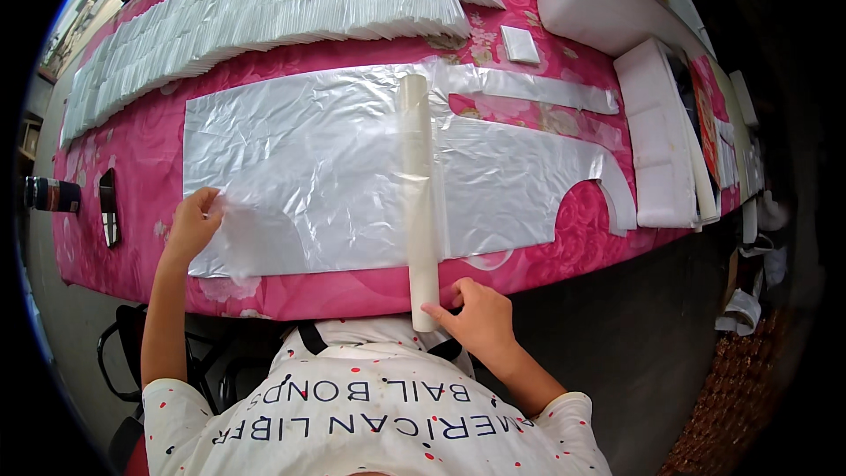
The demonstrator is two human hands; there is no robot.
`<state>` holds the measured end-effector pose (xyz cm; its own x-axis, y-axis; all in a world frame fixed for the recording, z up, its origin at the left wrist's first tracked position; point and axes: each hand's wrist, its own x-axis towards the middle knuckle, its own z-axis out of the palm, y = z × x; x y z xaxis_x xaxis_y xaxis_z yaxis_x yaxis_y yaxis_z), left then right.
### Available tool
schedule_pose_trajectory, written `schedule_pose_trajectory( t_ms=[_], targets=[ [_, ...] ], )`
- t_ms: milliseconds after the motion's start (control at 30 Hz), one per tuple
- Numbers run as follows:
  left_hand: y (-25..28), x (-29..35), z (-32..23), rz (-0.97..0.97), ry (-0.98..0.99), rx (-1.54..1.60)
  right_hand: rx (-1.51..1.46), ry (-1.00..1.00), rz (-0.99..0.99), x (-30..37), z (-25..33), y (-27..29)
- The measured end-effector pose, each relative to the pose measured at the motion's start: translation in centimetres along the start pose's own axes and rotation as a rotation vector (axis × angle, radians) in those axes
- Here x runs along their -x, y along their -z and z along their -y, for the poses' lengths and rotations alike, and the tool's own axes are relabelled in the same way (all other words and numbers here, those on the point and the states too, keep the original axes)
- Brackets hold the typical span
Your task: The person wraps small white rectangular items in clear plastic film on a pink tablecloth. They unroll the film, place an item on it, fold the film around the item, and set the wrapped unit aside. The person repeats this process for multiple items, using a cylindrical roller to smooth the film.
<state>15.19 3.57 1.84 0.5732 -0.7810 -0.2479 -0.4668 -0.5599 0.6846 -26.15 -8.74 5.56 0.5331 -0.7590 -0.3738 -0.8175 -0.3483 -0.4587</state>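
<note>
A thin translucent white plastic apron [352, 167] lies spread on the table, wrinkled and shiny, with long straps and a curved cut-out at its right end. My left hand [192, 227] pinches the film near its left edge, where a loose layer looks slightly raised. A pale, smooth tube [419, 185] lies across the apron from far to near, its near end jutting past the table edge. Beside that near end is my right hand [480, 313], thumb touching the tube and fingers loosely bent and apart, not wrapped around it.
Long rows of folded white plastic packets [264, 13] fill the far side of the pink floral table [132, 251]. One folded packet [520, 44] lies apart. White foam boxes [654, 137] stand right. A phone [108, 207] and a dark jar [53, 195] are left.
</note>
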Motion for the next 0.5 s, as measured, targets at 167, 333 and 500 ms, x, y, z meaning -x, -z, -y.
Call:
schedule_pose_trajectory(
  t_ms=[167, 333, 500],
  targets=[
    [-1.3, 1.0, -9.0, -0.229, -0.504, -0.397, -0.085, -0.063, 0.125, -0.2, 0.1, -2.0],
    [-8.9, 0.4, -13.3, -0.047, -0.697, -0.062, -0.137, -0.094, 0.140, -0.3, -0.5, -1.4],
    [-17.5, -0.5, -15.1, 0.030, -0.799, 0.010, -0.131, -0.121, 0.159, 0.1, -1.3, -0.6]
  ],
)
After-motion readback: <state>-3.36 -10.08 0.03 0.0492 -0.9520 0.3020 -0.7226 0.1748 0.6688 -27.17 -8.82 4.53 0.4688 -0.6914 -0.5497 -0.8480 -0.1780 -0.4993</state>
